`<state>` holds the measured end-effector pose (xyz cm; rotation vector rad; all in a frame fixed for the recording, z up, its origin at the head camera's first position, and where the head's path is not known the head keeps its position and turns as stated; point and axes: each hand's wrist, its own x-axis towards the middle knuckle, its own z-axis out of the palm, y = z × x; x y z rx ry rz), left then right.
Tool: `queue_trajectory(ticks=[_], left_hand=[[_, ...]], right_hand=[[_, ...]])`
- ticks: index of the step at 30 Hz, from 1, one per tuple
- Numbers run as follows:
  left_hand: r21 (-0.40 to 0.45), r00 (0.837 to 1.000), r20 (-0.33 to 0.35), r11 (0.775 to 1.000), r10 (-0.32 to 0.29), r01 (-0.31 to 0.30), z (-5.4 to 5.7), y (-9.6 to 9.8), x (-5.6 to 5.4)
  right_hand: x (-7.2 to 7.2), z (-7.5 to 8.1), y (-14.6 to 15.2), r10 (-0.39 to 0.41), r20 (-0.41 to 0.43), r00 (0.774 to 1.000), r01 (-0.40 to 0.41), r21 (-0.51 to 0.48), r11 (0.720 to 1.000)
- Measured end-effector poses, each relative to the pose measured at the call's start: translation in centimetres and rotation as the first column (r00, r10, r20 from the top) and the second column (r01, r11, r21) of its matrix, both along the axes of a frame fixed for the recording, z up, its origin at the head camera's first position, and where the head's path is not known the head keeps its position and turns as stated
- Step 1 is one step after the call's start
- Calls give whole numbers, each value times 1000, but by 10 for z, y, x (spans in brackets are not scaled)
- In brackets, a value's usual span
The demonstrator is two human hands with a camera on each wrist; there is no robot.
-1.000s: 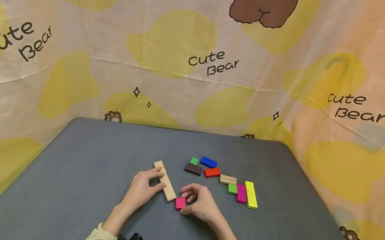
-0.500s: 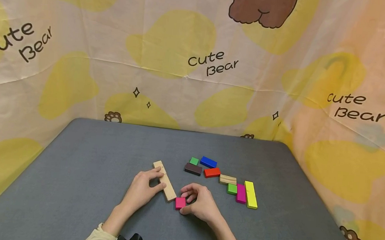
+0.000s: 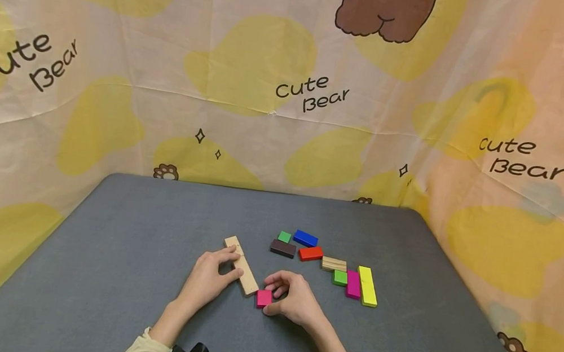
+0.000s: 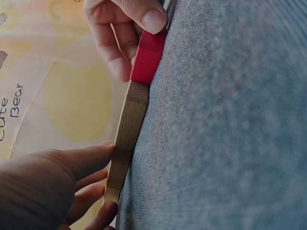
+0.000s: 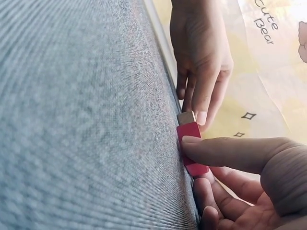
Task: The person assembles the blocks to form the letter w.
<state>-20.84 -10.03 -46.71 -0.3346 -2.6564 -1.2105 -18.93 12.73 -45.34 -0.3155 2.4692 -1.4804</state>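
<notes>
A light wooden strip (image 3: 246,279) lies slantwise on the table, with a seam across it near its far end. My left hand (image 3: 207,276) holds it from the left, thumb and fingertips against the wood. At the strip's near end sits a small pink-red block (image 3: 263,298), touching its corner. My right hand (image 3: 295,299) pinches this block. In the right wrist view the thumb lies across the pink-red block (image 5: 189,129) and the other fingers curl at its end. The left wrist view shows the wooden strip (image 4: 127,129) and the block end to end.
To the right and back lie a small green block (image 3: 284,236), a blue one (image 3: 305,238), a dark brown one (image 3: 283,248), a red one (image 3: 311,253), striped wood (image 3: 334,264), another green block (image 3: 339,277), a magenta one (image 3: 354,284) and a long yellow one (image 3: 367,286).
</notes>
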Motion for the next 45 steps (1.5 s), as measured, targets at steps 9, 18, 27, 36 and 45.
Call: queue_trajectory(ticks=[9, 18, 27, 36, 45], left_hand=[[14, 1000, 5, 1000, -7, 7, -3, -3, 1], [13, 1000, 0, 1000, -3, 3, -4, -3, -3], [25, 1000, -11, 1000, 3, -2, -3, -4, -6], [34, 1000, -19, 999, -13, 13, -4, -3, -6], [53, 1000, -20, 998, -13, 14, -5, -5, -4]], right_hand=[[-1, -3, 0, 16, 23, 1000, -16, -2, 1000], [-11, 4, 16, 93, -61, 994, -96, -46, 994], [-62, 10, 51, -82, -275, 958, 55, -104, 993], [-89, -5, 57, -56, -261, 964, 41, -62, 997], [-93, -6, 51, 85, -186, 979, -107, -112, 988]])
